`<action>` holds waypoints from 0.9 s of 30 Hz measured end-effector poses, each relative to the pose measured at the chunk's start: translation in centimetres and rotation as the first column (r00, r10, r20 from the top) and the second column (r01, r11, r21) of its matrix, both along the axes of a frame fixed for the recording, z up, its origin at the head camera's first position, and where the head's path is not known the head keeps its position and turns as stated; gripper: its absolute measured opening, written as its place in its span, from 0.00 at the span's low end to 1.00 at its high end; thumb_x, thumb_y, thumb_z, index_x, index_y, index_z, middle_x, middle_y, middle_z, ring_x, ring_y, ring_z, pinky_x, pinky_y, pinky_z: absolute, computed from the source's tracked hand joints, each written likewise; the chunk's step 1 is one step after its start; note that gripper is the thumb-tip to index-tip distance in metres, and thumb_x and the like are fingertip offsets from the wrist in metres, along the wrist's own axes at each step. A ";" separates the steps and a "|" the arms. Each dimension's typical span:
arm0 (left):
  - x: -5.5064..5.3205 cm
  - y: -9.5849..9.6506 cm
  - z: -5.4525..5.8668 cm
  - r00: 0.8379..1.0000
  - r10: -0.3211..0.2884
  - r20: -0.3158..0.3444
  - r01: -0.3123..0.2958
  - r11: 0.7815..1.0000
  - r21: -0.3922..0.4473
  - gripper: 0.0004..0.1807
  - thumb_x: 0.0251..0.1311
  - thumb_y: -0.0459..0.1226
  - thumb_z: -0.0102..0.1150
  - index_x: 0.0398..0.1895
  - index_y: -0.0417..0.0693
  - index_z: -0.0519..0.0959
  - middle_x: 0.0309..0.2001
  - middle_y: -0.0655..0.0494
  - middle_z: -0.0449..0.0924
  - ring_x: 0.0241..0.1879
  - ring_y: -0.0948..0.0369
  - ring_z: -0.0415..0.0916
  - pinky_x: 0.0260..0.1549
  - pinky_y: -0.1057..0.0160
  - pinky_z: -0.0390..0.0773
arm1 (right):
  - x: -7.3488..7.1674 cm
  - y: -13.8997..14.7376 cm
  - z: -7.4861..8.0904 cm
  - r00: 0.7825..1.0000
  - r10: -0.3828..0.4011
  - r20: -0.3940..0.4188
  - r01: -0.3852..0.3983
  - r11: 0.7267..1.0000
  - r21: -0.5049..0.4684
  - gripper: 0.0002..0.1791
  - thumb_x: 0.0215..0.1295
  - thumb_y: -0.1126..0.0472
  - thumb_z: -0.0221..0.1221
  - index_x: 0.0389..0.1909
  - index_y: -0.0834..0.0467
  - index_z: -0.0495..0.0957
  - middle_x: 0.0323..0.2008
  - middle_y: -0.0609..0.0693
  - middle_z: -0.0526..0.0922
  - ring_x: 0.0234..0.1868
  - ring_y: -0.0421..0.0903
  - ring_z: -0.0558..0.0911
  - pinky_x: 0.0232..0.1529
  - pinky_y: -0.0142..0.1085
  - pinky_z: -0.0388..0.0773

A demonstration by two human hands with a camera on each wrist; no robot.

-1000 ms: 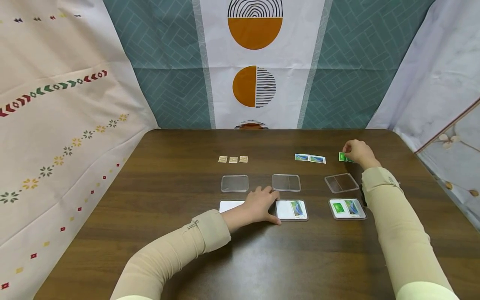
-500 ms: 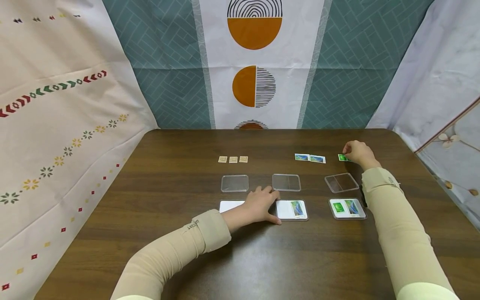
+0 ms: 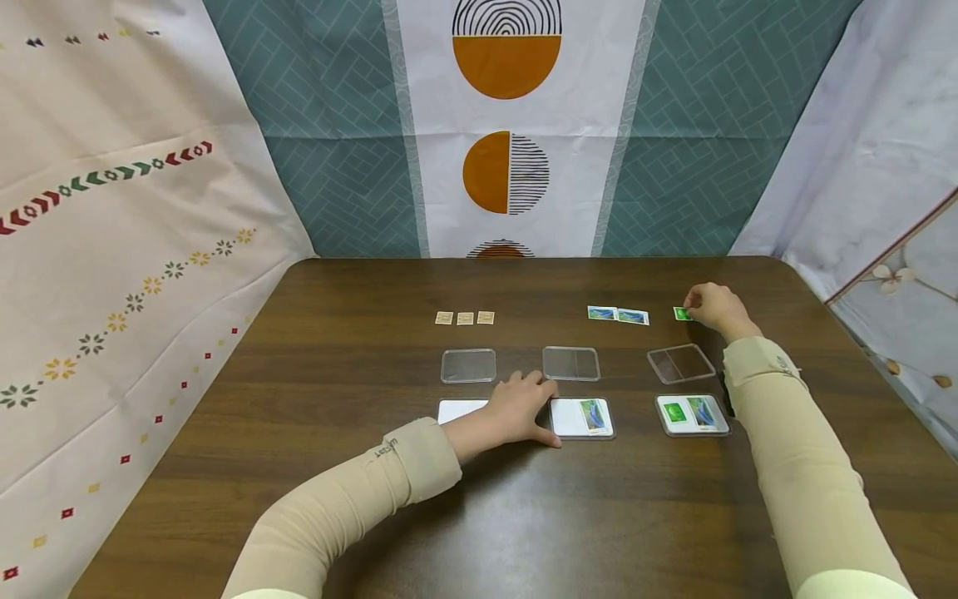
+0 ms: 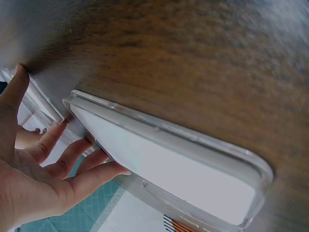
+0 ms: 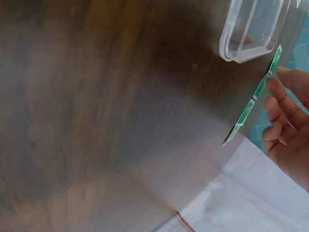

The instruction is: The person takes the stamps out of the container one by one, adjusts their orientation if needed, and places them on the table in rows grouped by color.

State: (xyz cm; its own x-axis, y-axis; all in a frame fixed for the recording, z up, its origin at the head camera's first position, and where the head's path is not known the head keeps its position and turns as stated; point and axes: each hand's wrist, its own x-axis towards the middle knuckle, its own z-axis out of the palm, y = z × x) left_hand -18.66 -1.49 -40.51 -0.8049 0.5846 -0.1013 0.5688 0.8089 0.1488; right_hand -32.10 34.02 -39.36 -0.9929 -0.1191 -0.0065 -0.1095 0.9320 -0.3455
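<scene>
In the head view my left hand (image 3: 516,409) holds the left end of a flat clear plastic case (image 3: 570,418), thumb at the front, forefinger at the back. A blue-green stamp (image 3: 594,416) lies on its white insert. Beneath the wrist is another case with a white insert (image 4: 169,164), partly covered by the hand and close to the other fingers in the left wrist view. My right hand (image 3: 717,308) is at the back right, its thumb and forefinger pinching at a green stamp (image 3: 680,314). A row of green stamps (image 5: 246,113) lies beneath those fingers in the right wrist view.
Clear lids (image 3: 468,366), (image 3: 571,363) and a tilted one (image 3: 681,363) lie behind the cases. A third case (image 3: 692,415) holds a green and a blue-green stamp. Tan stamps (image 3: 465,318) and two blue-green stamps (image 3: 617,315) lie along the back of the wooden table (image 3: 359,333).
The right fingers have shifted slightly over the green stamps, and less green shows beneath the hand than a second ago. The left hand stays where it was on the case.
</scene>
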 end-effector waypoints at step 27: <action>0.0 0.0 -0.1 1.000 0.000 -0.008 0.000 1.000 -0.013 0.37 0.38 0.63 0.68 0.51 0.56 0.74 0.50 0.55 0.74 0.43 0.54 0.72 0.33 0.58 0.75 | 1.2 0.6 0.1 0.999 0.034 -0.030 -0.033 0.999 0.011 0.06 0.55 0.66 0.56 0.30 0.67 0.74 0.33 0.67 0.80 0.34 0.63 0.77 0.38 0.56 0.70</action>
State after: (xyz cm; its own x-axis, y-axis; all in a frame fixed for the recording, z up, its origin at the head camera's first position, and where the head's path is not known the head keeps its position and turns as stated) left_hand -18.66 -1.51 -40.63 -0.8058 0.5832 -0.1023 0.5698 0.8108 0.1342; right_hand -30.85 34.59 -39.30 -0.9881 -0.1523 0.0217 -0.1508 0.9311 -0.3321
